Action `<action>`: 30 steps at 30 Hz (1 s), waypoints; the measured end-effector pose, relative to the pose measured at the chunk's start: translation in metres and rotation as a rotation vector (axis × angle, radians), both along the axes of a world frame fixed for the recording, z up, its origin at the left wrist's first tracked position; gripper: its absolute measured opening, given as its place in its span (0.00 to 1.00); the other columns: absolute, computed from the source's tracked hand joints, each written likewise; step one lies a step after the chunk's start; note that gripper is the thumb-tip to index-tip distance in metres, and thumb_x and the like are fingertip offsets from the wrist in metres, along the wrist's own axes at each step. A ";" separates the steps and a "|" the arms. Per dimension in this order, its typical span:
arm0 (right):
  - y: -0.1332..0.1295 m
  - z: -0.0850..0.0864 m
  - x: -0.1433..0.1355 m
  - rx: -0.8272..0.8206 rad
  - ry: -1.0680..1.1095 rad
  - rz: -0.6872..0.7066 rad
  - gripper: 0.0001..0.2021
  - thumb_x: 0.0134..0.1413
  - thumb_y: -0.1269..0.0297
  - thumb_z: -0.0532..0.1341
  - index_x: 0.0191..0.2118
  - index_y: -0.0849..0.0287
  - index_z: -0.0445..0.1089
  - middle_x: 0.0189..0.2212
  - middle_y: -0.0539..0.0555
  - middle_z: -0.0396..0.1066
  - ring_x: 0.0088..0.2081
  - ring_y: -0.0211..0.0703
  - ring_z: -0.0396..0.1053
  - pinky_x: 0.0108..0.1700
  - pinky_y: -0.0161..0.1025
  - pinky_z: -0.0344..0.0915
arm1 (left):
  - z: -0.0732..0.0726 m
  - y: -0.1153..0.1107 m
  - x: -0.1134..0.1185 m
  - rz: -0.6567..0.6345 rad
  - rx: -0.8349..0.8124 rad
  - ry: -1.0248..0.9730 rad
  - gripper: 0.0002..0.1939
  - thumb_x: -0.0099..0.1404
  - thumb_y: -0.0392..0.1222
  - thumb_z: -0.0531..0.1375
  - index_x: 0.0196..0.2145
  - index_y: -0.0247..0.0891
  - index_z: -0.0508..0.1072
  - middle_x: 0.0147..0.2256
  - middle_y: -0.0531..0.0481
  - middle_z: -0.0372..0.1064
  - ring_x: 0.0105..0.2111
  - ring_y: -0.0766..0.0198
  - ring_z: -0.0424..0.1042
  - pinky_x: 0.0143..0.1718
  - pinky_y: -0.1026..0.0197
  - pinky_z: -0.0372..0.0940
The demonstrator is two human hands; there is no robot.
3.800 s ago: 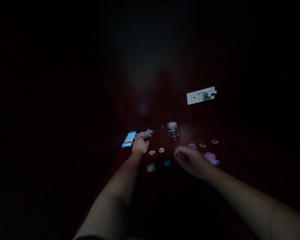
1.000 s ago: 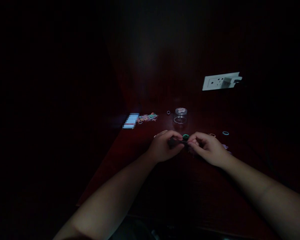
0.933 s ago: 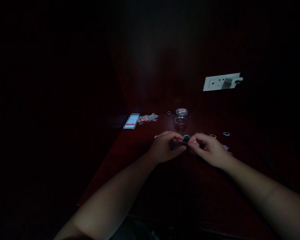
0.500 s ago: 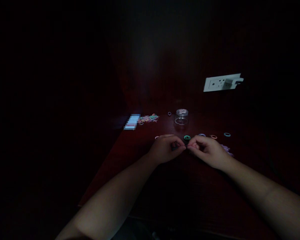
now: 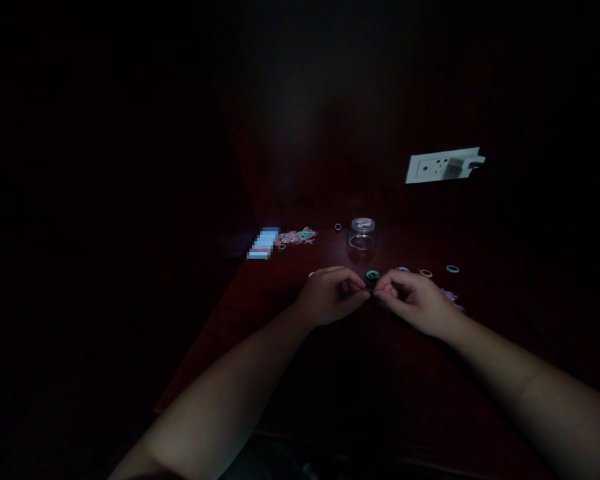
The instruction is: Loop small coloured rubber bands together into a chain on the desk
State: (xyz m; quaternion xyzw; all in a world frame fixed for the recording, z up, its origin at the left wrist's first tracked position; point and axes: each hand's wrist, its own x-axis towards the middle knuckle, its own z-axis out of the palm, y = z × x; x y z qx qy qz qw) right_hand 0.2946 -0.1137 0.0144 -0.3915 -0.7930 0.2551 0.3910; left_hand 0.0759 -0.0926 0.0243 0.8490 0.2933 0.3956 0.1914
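Left hand (image 5: 331, 295): fingers pinched one end of a thin band (image 5: 371, 290), colour indistinct | Right hand (image 5: 414, 300): fingers pinched its other end | Location: between both hands, just nearside of green rings (image 5: 373, 275) | Table (image 5: 245, 300): lidded clear jar (image 5: 361, 238) stood beyond the hands; mixed pile of bands (image 5: 300, 236) lay beside lit phone (image 5: 264, 244).

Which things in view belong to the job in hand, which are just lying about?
Likely in the job:
left hand and right hand
thin strand between their fingertips, too dim to identify
green rings just beyond
mixed heap of coloured bands
purple heap beside the right hand

Apparently lying about:
phone
clear jar, untouched
wall socket
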 end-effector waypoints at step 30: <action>-0.002 0.003 -0.001 -0.028 -0.024 0.026 0.11 0.61 0.58 0.60 0.32 0.59 0.69 0.22 0.48 0.61 0.25 0.37 0.58 0.27 0.35 0.58 | -0.001 0.002 -0.001 -0.061 0.018 0.042 0.08 0.61 0.40 0.64 0.40 0.39 0.76 0.34 0.50 0.75 0.30 0.67 0.69 0.34 0.62 0.66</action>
